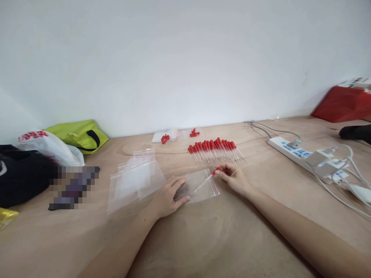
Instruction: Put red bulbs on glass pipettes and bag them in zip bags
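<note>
Near the middle of the table lies a clear zip bag (199,195) with a red strip at its right edge. My left hand (171,195) rests on the bag's left part, thumb and fingers apart. Between the fingertips of my right hand (233,178) is the red bulb of a glass dropper (206,181), whose thin tip points down-left over the bag; whether it is inside the bag cannot be made out. Beyond my hands is a row of several red-capped droppers (214,150). More clear zip bags (130,181) lie overlapping to the left.
Small bags (182,135) and loose red bulbs (165,138) lie near the wall. A power strip (290,148) with chargers and cables is at right, a red bag (342,104) beyond. Green (78,135), white (49,146) and black bags (23,173) stand at left.
</note>
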A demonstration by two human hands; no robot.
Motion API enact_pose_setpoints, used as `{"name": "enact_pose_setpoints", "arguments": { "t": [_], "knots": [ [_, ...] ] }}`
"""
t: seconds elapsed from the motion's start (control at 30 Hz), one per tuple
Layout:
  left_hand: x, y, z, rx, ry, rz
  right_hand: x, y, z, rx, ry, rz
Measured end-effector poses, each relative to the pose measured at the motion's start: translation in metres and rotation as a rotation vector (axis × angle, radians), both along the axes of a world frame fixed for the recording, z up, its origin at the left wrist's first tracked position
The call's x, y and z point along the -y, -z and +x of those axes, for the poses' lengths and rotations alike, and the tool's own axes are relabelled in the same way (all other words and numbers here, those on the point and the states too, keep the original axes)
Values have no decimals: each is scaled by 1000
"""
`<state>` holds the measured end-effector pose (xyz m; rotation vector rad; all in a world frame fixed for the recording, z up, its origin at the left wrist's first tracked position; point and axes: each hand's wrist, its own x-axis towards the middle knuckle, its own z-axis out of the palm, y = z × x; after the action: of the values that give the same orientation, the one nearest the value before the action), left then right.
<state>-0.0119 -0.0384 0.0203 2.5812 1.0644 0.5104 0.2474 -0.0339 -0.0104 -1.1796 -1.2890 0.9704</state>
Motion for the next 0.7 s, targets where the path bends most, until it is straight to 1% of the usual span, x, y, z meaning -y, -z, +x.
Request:
{"name": "enact_pose_setpoints", "arguments": {
  "t": [0.2, 0.33, 0.43, 0.7],
  "knots": [
    [-1, -2, -2, -17, -13, -5, -12, -7, 40, -119, 152, -15],
    [-1, 0, -2, -30, -20, 17, -20, -7, 59, -150, 177, -45],
    [-2, 0, -3, -37, -17, 24, -22, -8, 61, -165, 186, -54],
    [-2, 0, -2, -25, -19, 14, -19, -7, 48, -120, 158, -91]
  ]
}}
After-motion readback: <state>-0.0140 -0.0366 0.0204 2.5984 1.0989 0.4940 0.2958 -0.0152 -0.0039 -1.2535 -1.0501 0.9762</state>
